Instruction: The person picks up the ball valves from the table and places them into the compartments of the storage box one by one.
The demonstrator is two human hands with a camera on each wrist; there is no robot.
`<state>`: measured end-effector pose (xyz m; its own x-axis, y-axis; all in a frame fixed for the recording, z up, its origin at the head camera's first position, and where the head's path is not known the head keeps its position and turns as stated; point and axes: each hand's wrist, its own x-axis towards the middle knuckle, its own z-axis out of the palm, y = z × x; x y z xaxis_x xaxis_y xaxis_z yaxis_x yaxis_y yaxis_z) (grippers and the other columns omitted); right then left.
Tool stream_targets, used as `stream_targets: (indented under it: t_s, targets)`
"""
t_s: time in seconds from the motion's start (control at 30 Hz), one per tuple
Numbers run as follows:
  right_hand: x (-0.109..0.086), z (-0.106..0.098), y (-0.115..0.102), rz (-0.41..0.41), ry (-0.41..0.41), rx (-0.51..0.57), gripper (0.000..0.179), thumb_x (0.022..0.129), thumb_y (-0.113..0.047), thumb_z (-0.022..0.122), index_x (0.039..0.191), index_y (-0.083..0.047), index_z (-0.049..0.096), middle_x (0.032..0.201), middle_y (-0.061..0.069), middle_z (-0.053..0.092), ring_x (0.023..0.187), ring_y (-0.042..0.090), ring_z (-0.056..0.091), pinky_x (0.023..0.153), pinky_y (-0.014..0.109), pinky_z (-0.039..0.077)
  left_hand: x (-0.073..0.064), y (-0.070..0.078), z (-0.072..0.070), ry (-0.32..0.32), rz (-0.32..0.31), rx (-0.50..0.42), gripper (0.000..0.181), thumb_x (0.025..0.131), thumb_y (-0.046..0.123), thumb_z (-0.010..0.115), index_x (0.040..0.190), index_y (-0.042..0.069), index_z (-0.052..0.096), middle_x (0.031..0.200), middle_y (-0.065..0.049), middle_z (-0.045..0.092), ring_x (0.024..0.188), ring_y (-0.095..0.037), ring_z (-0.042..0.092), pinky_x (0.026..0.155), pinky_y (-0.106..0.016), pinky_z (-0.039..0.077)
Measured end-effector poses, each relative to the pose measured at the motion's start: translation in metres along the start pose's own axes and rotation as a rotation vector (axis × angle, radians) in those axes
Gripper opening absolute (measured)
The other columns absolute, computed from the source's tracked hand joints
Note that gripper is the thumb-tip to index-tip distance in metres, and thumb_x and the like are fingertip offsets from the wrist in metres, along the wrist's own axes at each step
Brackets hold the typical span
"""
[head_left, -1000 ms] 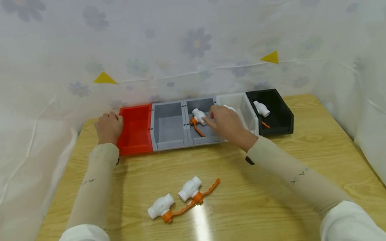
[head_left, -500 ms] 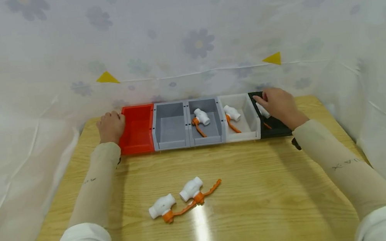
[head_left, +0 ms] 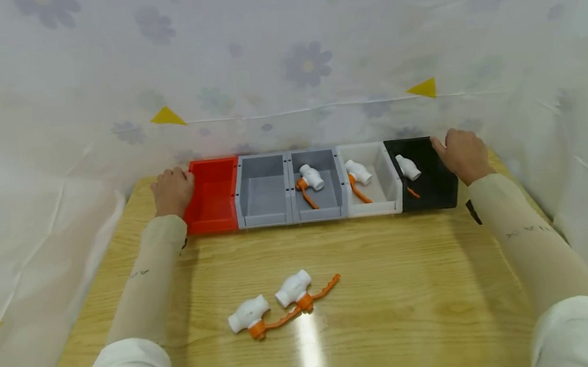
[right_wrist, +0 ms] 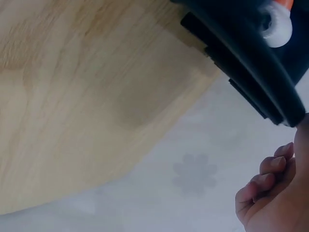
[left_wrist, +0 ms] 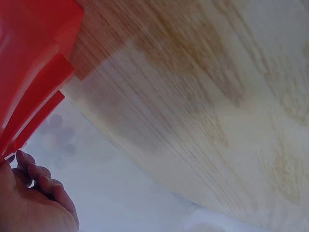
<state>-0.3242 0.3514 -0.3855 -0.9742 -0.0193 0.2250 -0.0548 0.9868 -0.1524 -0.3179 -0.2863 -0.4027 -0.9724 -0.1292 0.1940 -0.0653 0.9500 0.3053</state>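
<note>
My left hand (head_left: pixel 174 192) is at the back left corner of the red bin (head_left: pixel 212 194); thumb and curled fingers meet its rim in the left wrist view. At the other end, my right hand (head_left: pixel 464 155) has its thumb hooked over the right rim of the black bin (head_left: pixel 434 179), other fingers curled outside. White ball valves with orange handles lie singly in three bins: one valve (head_left: pixel 312 177) in the right grey bin (head_left: pixel 305 215), one (head_left: pixel 359 172) in the white bin (head_left: pixel 386 205), one (head_left: pixel 408 167) in the black bin.
Two more ball valves lie on the wooden table (head_left: pixel 389 292) in front: a left valve (head_left: pixel 248 313) and a right valve (head_left: pixel 293 288), handles nearly meeting. The left grey bin (head_left: pixel 265 195) holds nothing visible. A flowered sheet (head_left: pixel 259 45) hangs close behind the bins.
My right hand has moved right, from over the grey and white bins, across the black bin, to its right rim. The left hand has stayed at the red bin.
</note>
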Motion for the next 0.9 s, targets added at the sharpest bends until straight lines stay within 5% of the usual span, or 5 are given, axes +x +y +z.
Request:
stream_targets:
  t_s: [0.33,0.57,0.9]
  targets:
    - [0.003,0.012,0.01,0.093,-0.06,-0.012,0.066,0.098,-0.045,0.025,0.058,0.001,0.049,0.055,0.022,0.05,0.051,0.04,0.05,0.046,0.05,0.039,-0.004,-0.001,-0.002,-0.008,0.0,-0.003,0.042,0.098,0.029,0.021,0.093,-0.003,0.048,0.094,-0.023,0.047,0.091,-0.043,0.043,0.079,-0.056,0.029]
    - [0.01,0.016,0.004,0.11,-0.114,-0.069,0.071,0.099,-0.042,0.014,0.086,0.016,0.053,0.088,0.04,0.053,0.079,0.054,0.05,0.073,0.062,0.038,-0.003,-0.002,-0.007,-0.019,-0.003,0.015,0.044,0.098,0.029,0.02,0.097,-0.005,0.048,0.096,-0.024,0.047,0.093,-0.044,0.043,0.08,-0.057,0.03]
    - [0.006,0.016,-0.001,0.149,-0.152,-0.054,0.075,0.099,-0.041,0.009,0.089,0.018,0.054,0.092,0.042,0.053,0.081,0.055,0.051,0.068,0.061,0.04,-0.007,0.001,-0.009,-0.034,-0.009,0.003,0.046,0.098,0.029,0.019,0.1,-0.007,0.047,0.1,-0.026,0.046,0.095,-0.046,0.041,0.081,-0.057,0.029]
